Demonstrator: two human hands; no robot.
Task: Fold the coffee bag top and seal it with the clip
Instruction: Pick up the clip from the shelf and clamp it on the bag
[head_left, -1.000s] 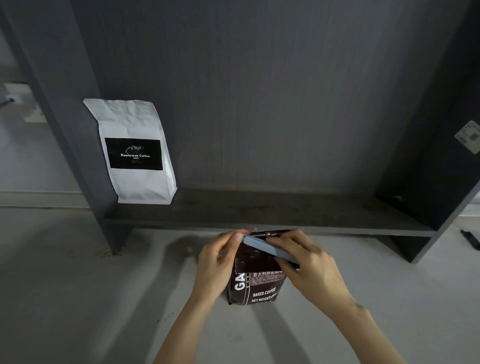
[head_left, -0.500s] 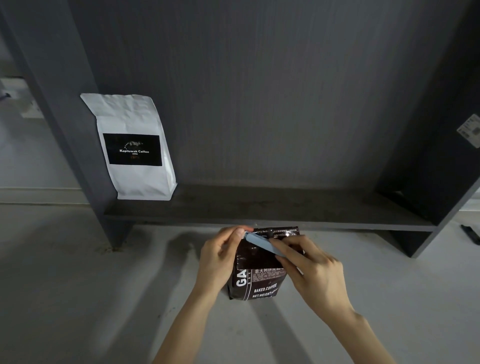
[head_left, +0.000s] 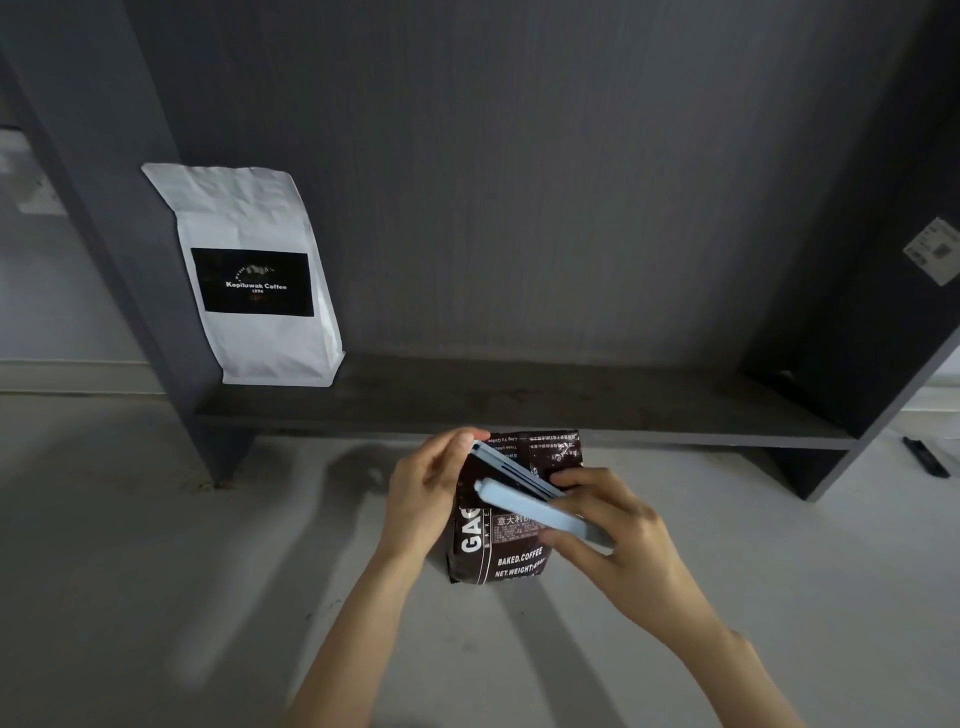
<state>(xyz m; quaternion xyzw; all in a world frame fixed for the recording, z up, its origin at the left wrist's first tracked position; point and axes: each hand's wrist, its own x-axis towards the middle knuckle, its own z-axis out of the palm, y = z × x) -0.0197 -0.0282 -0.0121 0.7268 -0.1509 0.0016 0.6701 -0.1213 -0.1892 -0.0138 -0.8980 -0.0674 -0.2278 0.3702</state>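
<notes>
A dark brown coffee bag (head_left: 511, 558) with white print stands upright on the light floor in front of me. A long pale blue clip (head_left: 530, 501) lies slanted across its upper front, its two arms spread apart at the left. My left hand (head_left: 428, 486) pinches the tip of the clip's upper arm at the bag's top left corner. My right hand (head_left: 618, 530) grips the clip's hinged right end, fingers wrapped over it. The bag's flat top edge (head_left: 550, 441) stands up behind the clip.
A dark grey shelf unit (head_left: 519, 410) stands just behind the bag, its low board close to the bag's top. A white coffee bag (head_left: 260, 275) with a black label leans at the shelf's left end. A small black object (head_left: 927, 457) lies on the floor far right.
The clip has opened: its lower arm has swung down away from the upper one. My right hand has slid down and right along it. The left hand stays at the bag's corner.
</notes>
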